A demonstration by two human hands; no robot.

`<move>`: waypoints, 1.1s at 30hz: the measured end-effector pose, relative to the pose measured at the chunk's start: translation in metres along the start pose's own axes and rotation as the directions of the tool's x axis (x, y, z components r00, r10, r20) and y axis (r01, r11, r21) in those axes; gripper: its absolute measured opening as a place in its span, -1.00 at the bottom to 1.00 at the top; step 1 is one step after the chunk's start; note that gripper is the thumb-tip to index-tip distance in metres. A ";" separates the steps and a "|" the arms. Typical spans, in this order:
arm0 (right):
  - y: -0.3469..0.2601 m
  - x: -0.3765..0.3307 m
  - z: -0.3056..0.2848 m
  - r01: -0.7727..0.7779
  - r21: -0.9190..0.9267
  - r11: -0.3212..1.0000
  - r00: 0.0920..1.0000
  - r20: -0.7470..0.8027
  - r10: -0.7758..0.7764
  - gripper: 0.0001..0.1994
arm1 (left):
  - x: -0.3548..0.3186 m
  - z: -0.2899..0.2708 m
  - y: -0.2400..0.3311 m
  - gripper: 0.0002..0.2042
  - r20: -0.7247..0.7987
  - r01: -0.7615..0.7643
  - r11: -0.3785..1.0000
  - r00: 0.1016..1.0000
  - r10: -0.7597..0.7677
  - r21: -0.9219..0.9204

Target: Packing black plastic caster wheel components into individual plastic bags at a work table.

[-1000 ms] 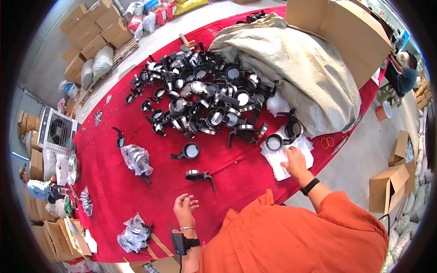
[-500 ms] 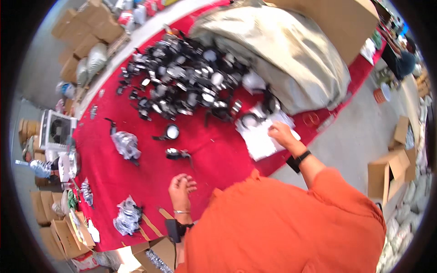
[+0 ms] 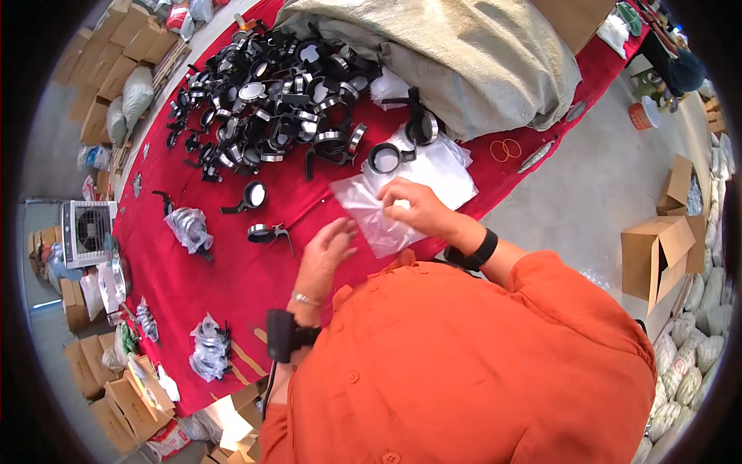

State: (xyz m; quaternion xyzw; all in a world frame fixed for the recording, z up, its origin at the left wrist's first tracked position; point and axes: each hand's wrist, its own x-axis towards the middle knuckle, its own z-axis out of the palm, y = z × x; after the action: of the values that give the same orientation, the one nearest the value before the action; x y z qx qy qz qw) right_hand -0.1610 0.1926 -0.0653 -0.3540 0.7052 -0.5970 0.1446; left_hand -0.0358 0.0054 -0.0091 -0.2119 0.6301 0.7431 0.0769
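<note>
My right hand (image 3: 417, 207) pinches a clear plastic bag (image 3: 367, 207), lifted at the front edge of a stack of flat clear bags (image 3: 448, 172). Close by on its left, my left hand (image 3: 328, 249) is slightly blurred, fingers apart and nothing in them. On the stack rests a black-handled ring-shaped part (image 3: 384, 158); another black part with a silver rim (image 3: 422, 127) is beside it. Two similar parts lie apart on the red cloth: one with a white round face (image 3: 253, 195) and one on its side (image 3: 267, 232).
A big heap of black and silver parts (image 3: 270, 100) covers the far side of the red cloth (image 3: 301, 209). Behind the bags bulges a beige woven sack (image 3: 464, 62). Bagged bundles (image 3: 189, 228) lie at left, rubber bands (image 3: 505, 150) at right. An open carton (image 3: 657, 247) stands on the floor.
My right hand has drawn a plastic bag off the stack toward the left. My left hand has moved up and right, nearer to it. The view has shifted.
</note>
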 end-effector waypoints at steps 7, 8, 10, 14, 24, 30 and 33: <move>-0.007 0.011 0.008 -0.037 0.042 0.998 0.986 -0.163 0.044 -0.67 | 0.010 -0.002 -0.007 -0.84 -0.174 -0.147 0.945 0.980 0.099 -0.291; -0.003 0.012 -0.004 -0.148 0.028 0.989 0.967 -0.207 0.150 -0.61 | 0.008 -0.006 -0.003 -0.86 -0.194 -0.166 0.923 0.976 0.102 -0.347; 0.000 0.017 -0.005 -0.328 0.366 0.871 0.922 -0.077 0.379 -0.55 | 0.002 -0.006 0.002 -0.90 -0.254 -0.192 0.915 0.962 0.103 -0.356; -0.025 0.029 0.006 -0.570 0.678 0.465 0.822 0.477 0.311 -0.71 | 0.001 -0.014 -0.006 -0.90 -0.229 -0.134 0.918 0.972 0.050 -0.372; -0.035 0.044 0.042 -0.474 0.609 0.636 0.880 0.293 0.375 -0.80 | -0.009 0.015 0.032 -0.87 -0.379 -0.112 0.954 0.900 0.216 0.278; -0.029 0.053 0.045 -0.587 0.596 0.548 0.810 0.416 0.414 -0.73 | -0.005 -0.004 0.016 -0.82 -0.301 -0.238 0.955 0.910 0.284 0.179; -0.025 0.060 0.022 -0.507 0.728 0.461 0.836 0.287 0.467 -0.82 | -0.003 -0.011 0.023 -0.75 -0.385 -0.179 0.979 0.900 0.203 0.098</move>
State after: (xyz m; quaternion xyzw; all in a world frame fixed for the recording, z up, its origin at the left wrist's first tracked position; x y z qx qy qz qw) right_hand -0.1809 0.1351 -0.0338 -0.0528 0.4411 -0.7665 0.4638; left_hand -0.0399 -0.0093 0.0119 -0.2914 0.6726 0.6699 -0.1180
